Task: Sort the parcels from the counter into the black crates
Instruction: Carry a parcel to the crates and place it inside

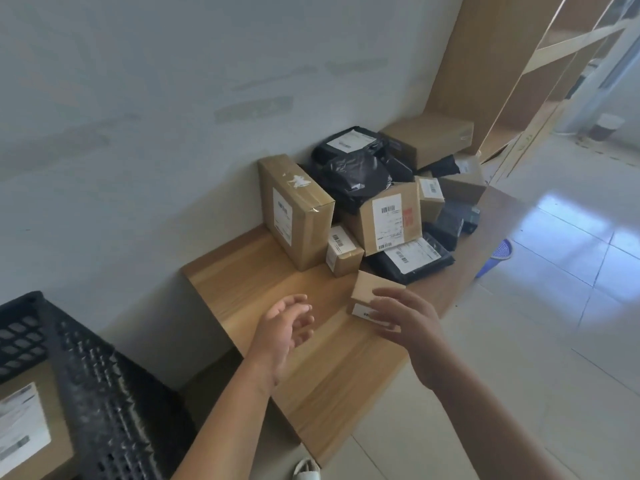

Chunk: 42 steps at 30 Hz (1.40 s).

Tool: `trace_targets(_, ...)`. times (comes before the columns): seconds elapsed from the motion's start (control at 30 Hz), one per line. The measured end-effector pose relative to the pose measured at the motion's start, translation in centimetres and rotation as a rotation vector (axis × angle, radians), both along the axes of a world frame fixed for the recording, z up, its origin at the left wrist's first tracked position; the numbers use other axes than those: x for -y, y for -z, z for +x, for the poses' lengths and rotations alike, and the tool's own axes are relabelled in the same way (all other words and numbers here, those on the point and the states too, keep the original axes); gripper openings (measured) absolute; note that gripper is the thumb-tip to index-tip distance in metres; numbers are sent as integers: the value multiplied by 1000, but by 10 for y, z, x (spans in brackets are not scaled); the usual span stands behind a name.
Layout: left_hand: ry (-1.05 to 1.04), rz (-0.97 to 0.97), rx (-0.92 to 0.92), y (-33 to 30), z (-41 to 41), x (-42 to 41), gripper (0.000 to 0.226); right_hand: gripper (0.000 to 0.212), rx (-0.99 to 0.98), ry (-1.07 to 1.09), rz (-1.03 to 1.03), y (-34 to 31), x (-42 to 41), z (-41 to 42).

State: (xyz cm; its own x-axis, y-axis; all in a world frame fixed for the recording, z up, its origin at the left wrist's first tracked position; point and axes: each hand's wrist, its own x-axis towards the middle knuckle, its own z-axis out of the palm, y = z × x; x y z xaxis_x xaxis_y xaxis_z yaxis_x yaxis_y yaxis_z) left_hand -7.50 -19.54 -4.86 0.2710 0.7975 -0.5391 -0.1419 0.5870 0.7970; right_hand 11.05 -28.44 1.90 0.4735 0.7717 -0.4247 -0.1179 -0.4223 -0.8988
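Black crate: sits nearest, low at the left, off the end of the counter. One labelled box already lies inside it. Any parcel has to be carried out past the counter's end to get there, so a weak grip could mean a drop onto the floor.

Left hand: hovers over bare counter with fingers loosely spread, holding nothing. It is not yet supporting anything, so for now the pickup depends on the other hand alone.

Right hand: fingers extended and relaxed, reaching onto the small brown box; not curled around it, and whether the fingertips actually touch it is blurred.

Small brown box: alone on the counter near its front edge, apart from the heap, its label partly hidden by the fingers. A push instead of a grasp could slide it off that edge to the floor.

Heap of parcels: further along the counter against the wall, with boxes and black poly bags piled loosely. A tall box stands on edge beside a small labelled carton, and a mid-size box leans on a flat black mailer.

Risk in the heap: pulling a lower piece could bring the leaning box down, and the tall box looks easy to tip.
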Motion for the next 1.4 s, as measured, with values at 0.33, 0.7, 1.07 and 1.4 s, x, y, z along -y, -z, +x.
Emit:
trace_targets(0.33, -133, -50, -67, 14, -16, -21, 20, 49, 583, -417, -1, -2, -184, 11)
trace_targets(0.7, -471, -102, -162, 10, -3, -19, 18, 99, 1019, -825, -266, 15, -382, 14)
trace_targets(1.07, -539, -123, -194, 5, 38, -16, 17, 78, 838, -818, -177, 0, -374, 31)
trace_targets(1.4, -436, -72, -9, -10, 73, -33, 76, 88, -108, -526, 74, -27, -275, 104)
